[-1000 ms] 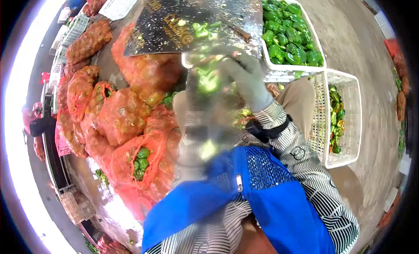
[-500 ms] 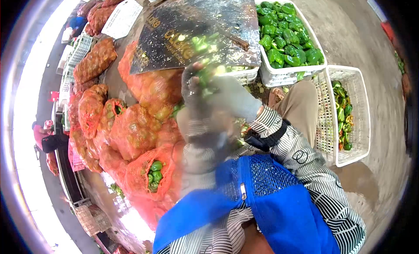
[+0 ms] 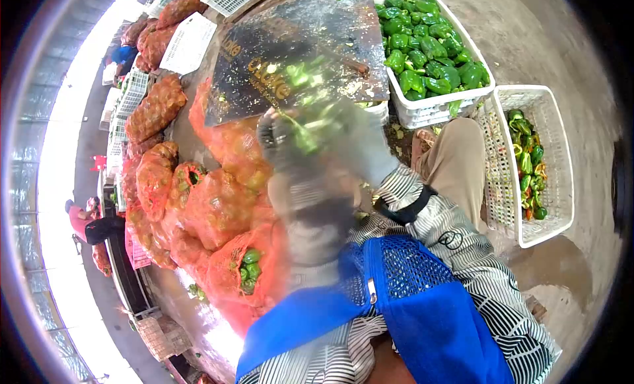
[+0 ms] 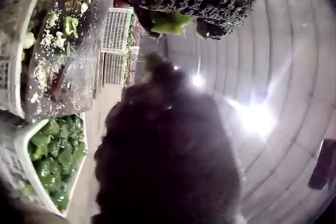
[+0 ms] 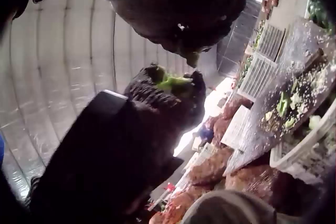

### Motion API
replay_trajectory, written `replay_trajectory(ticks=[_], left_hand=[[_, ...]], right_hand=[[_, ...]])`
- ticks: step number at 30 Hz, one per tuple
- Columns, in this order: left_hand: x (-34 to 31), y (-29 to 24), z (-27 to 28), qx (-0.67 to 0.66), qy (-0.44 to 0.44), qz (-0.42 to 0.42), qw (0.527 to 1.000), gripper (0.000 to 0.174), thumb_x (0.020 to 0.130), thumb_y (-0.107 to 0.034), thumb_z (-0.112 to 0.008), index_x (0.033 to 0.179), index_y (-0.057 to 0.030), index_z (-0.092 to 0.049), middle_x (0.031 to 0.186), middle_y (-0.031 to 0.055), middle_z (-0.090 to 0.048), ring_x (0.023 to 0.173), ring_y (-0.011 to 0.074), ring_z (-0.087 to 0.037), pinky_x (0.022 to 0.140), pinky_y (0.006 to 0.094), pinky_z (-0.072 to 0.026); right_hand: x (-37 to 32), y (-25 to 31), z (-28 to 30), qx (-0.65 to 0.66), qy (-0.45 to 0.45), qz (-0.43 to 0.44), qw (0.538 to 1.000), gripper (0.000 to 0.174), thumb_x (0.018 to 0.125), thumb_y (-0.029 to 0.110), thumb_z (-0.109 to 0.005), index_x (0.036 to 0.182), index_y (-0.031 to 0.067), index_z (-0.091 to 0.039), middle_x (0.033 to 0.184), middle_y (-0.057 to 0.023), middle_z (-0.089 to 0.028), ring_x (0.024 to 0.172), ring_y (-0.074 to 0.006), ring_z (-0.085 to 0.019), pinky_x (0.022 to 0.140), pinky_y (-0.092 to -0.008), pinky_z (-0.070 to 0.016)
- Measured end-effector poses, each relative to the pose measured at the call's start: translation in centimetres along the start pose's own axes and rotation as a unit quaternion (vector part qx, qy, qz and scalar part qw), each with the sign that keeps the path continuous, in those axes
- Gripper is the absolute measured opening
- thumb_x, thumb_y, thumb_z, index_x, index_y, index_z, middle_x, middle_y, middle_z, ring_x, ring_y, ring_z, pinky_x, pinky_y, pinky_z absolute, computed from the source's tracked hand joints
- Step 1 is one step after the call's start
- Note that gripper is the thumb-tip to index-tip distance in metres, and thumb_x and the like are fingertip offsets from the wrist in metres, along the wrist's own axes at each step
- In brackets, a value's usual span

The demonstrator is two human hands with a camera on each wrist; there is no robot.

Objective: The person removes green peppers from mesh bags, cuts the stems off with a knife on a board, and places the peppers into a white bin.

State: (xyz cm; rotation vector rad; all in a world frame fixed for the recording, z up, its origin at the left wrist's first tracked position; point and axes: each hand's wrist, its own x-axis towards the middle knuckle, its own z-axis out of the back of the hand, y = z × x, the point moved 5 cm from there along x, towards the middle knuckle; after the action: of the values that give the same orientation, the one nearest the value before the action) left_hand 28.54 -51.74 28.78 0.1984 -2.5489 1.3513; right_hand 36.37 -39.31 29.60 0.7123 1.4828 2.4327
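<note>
In the head view, my gloved left hand [image 3: 274,136] is raised just in front of the board, with a blurred light green pepper [image 3: 306,138] beside it. The left wrist view shows that hand at the top, gripping a light green piece of pepper [image 4: 170,23]. My right hand [image 3: 370,143] is a blur to the right of the pepper. In the right wrist view it hangs dark above the left hand [image 5: 163,95], a small greenish patch at its fingertips; whether it holds anything I cannot tell. Both palms are hidden.
A dark board [image 3: 231,93] strewn with seeds and scraps carries a brown-handled knife [image 3: 353,66]. At right stand a white crate [image 3: 422,112] of green peppers and a white basket [image 3: 561,186] of scraps. Red mesh sacks [image 3: 218,206] crowd the left; a person [image 3: 82,220] is beyond.
The head view has turned, so the sacks sit lower and farther right. My hands, close together around the pepper a second ago, now stand farther apart, the right one heavily blurred.
</note>
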Motion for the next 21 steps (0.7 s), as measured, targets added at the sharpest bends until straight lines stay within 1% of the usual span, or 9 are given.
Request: replay_trajectory(ticks=[3,5,7,8,11,15,16,19,21], left_hand=[[2.0,0.8,1.4,-0.247,-0.016,0.104,0.963,0.026,0.093,-0.018,-0.057,0.109,0.0022,-0.061,0.106,0.015,-0.065,0.101,0.0311,-0.06,0.093,0.0445,-0.0503],[2.9,0.8,1.1,-0.323,0.05,0.153,0.933,0.029,0.093,-0.019,-0.056,0.111,0.0032,-0.061,0.112,0.0167,-0.064,0.106,0.034,-0.057,0.098,0.0476,-0.0464],[2.6,0.6,0.1,-0.343,0.113,0.166,0.917,0.03,0.094,-0.022,-0.056,0.112,0.0019,-0.06,0.115,0.0152,-0.062,0.11,0.0341,-0.055,0.101,0.049,-0.0442],[2.1,1.1,-0.8,-0.264,0.146,0.178,0.937,0.033,0.096,-0.027,-0.054,0.115,-0.0009,-0.058,0.117,0.0132,-0.06,0.112,0.0326,-0.054,0.1,0.0479,-0.0448],[0.2,0.5,-3.2,-0.071,0.112,0.23,0.964,0.037,0.097,-0.035,-0.052,0.118,-0.0045,-0.056,0.117,0.0106,-0.058,0.11,0.0305,-0.055,0.097,0.0445,-0.0469],[0.6,4.8,1.3,0.062,0.132,0.306,0.941,0.039,0.099,-0.04,-0.046,0.123,-0.0106,-0.055,0.105,0.0093,-0.062,0.09,0.0201,-0.06,0.074,0.033,-0.0538],[0.8,7.3,2.8,-0.164,0.152,0.389,0.893,0.041,0.098,-0.041,-0.046,0.122,-0.0095,-0.056,0.109,0.0107,-0.061,0.098,0.0228,-0.06,0.084,0.0368,-0.051],[0.5,7.6,3.9,0.134,0.087,0.161,0.974,0.039,0.1,-0.038,-0.042,0.126,-0.0117,-0.053,0.116,0.0122,-0.059,0.095,0.0203,-0.059,0.077,0.0325,-0.0536],[0.3,8.0,2.2,-0.128,0.129,0.281,0.942,0.044,0.097,-0.046,-0.044,0.123,-0.0122,-0.055,0.112,0.009,-0.061,0.092,0.0222,-0.06,0.075,0.0306,-0.0524]], right_hand=[[1.3,0.1,2.2,-0.147,0.076,-0.107,0.98,0.03,0.085,0.023,-0.065,0.109,0.0054,-0.063,0.098,-0.0139,-0.064,0.087,-0.0321,-0.065,0.079,-0.041,-0.0527],[1.1,2.1,4.0,-0.148,-0.039,0.101,0.983,0.031,0.083,0.022,-0.066,0.109,0.0058,-0.063,0.097,-0.0119,-0.063,0.087,-0.0322,-0.065,0.077,-0.0399,-0.0535],[1.1,1.4,0.8,-0.008,-0.034,0.119,0.992,0.032,0.083,0.023,-0.064,0.111,0.0068,-0.062,0.097,-0.0117,-0.063,0.088,-0.0319,-0.064,0.078,-0.0396,-0.0533],[1.2,0.9,-0.1,0.128,-0.033,0.133,0.982,0.034,0.083,0.023,-0.062,0.113,0.0078,-0.061,0.097,-0.0115,-0.063,0.089,-0.0316,-0.064,0.079,-0.0393,-0.0531],[0.8,2.2,-0.5,0.002,0.116,0.104,0.988,0.026,0.088,0.022,-0.051,0.104,0.0094,-0.066,0.101,-0.0088,-0.065,0.093,-0.0293,-0.063,0.084,-0.0379,-0.0507],[-0.4,-0.6,-1.5,0.148,0.034,0.143,0.978,0.026,0.084,0.003,-0.062,0.11,0.0007,-0.064,0.102,-0.0163,-0.066,0.09,-0.0266,-0.064,0.081,-0.0351,-0.0502],[-0.4,-0.7,-1.1,0.171,0.049,0.119,0.977,0.025,0.084,0.003,-0.063,0.109,0.0003,-0.064,0.097,-0.0143,-0.066,0.084,-0.0227,-0.063,0.076,-0.0326,-0.0496],[-0.4,-1.0,0.4,0.423,0.086,-0.079,0.898,0.018,0.083,0.008,-0.062,0.098,0.0028,-0.068,0.101,-0.0072,-0.066,0.098,-0.0211,-0.062,0.086,-0.0323,-0.0505],[0.0,-1.3,1.4,0.378,0.048,-0.059,0.923,0.015,0.085,0.009,-0.063,0.097,0.0014,-0.068,0.091,-0.0069,-0.065,0.087,-0.0179,-0.059,0.077,-0.0301,-0.0482]])
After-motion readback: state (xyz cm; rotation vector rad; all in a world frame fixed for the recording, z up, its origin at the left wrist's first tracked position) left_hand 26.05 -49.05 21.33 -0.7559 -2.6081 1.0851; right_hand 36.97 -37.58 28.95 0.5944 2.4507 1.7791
